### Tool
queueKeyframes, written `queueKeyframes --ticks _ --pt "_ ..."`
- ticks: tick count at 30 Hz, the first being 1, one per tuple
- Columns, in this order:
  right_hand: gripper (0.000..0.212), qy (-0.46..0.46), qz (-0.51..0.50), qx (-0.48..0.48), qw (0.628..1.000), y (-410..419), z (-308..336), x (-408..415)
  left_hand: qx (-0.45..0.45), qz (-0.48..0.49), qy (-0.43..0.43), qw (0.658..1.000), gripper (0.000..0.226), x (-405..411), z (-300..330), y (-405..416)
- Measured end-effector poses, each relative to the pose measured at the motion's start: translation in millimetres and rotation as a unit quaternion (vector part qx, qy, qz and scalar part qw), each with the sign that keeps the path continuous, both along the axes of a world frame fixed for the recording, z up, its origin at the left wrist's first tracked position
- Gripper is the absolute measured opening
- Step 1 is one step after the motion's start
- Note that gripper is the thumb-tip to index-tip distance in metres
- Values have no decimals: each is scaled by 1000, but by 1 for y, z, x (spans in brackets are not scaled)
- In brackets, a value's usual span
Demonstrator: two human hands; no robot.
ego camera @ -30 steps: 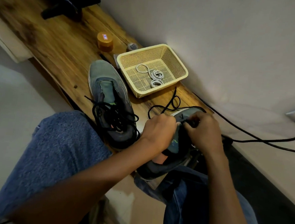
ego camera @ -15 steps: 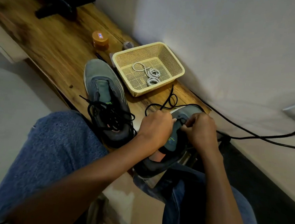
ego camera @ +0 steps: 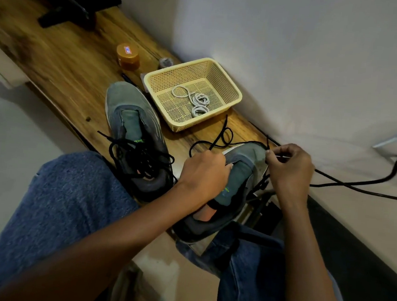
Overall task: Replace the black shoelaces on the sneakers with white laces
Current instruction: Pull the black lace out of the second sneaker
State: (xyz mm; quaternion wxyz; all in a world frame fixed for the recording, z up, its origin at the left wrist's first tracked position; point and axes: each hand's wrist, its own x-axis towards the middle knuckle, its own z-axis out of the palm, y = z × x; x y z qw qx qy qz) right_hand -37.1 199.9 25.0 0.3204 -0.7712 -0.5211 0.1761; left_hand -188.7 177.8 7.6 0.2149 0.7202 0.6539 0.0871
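Two grey-green sneakers rest on a wooden shelf. The left sneaker [ego camera: 132, 131] has loose black laces [ego camera: 135, 155] tangled over its opening. The right sneaker [ego camera: 235, 189] lies tilted between my hands, heel toward me. My left hand [ego camera: 203, 172] grips its left side near the tongue. My right hand [ego camera: 288, 167] pinches a strand of the black shoelace [ego camera: 222, 138] at the shoe's right side; the rest loops over the shelf beyond the toe. White laces [ego camera: 196, 100] lie coiled in a cream plastic basket [ego camera: 233, 91].
An orange-lidded jar [ego camera: 127, 57] and a small grey object [ego camera: 165, 62] stand behind the basket. A black stand [ego camera: 73, 5] sits at the far end of the wooden shelf [ego camera: 64, 63]. A black cable [ego camera: 365, 185] runs along the wall at right. My jeans-clad knees are below.
My right hand has moved out to the right of the sneaker, drawing the black lace strand with it. My left hand stays on the shoe.
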Motion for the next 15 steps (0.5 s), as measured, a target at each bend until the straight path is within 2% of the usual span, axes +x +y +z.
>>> queueKeyframes --ticks 4,7,15 --pt "18 -40 42 -87 995 11 -12 8 -6 6 -12 1000 38 1 1 0" --pt "12 -42 64 -134 988 19 -19 10 -14 5 -13 1000 38 2 2 -1" --pt "12 -122 59 -76 988 18 -18 6 -21 2 -9 1000 38 3 1 1"
